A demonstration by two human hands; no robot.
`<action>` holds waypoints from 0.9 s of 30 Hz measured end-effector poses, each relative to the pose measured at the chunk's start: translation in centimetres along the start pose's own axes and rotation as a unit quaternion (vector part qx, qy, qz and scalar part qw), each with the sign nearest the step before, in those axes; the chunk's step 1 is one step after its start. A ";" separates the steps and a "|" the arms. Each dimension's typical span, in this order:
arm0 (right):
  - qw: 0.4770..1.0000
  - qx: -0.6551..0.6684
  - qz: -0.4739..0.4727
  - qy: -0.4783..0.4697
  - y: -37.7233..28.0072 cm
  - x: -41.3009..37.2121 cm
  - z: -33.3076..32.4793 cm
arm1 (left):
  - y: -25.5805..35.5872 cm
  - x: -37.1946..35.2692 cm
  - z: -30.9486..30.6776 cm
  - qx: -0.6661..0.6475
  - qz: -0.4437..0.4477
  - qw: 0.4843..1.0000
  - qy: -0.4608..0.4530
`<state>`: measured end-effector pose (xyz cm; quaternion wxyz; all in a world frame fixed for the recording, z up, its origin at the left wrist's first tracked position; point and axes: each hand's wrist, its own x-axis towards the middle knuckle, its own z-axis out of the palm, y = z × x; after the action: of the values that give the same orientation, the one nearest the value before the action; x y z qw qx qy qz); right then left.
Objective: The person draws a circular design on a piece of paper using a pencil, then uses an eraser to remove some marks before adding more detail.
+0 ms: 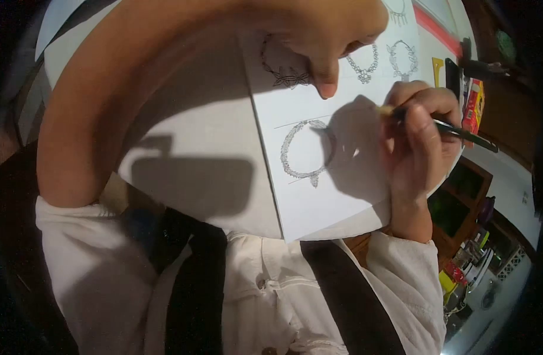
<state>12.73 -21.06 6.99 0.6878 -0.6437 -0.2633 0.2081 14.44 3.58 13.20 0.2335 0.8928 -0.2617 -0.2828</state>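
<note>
Below me lies a sheet of white paper [318,210] with several pencil drawings of necklaces or bracelets. The nearest drawing is a ring-shaped necklace [283,151] with a leaf-like pendant, between two thin ruled lines. My right hand [422,130] grips a dark green pencil [475,139], its pale wooden end pointing left above the paper's right part. At the top, my left hand [336,35] rests on the sheet holding nothing, one digit stretched down between the upper drawings; its other fingers are partly hidden. Shadow from my right hand falls across the sheet.
The paper lies on a pale round table [200,136]. At its right edge are a red and yellow packet [473,106], a yellow flat tool [437,71] and a dark object [453,77]. Beyond stand a wooden cabinet [469,189] and cluttered kitchen items [469,266].
</note>
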 end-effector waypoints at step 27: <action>0.985 -0.144 0.088 -0.021 -1.1 -1.2 1.1 | 0.4 0.0 2.0 0.040 0.058 0.992 0.109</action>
<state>11.01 -21.07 8.03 0.5615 -0.7521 -0.2473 0.2407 13.06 2.80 11.98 0.2411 0.9101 -0.2971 -0.1594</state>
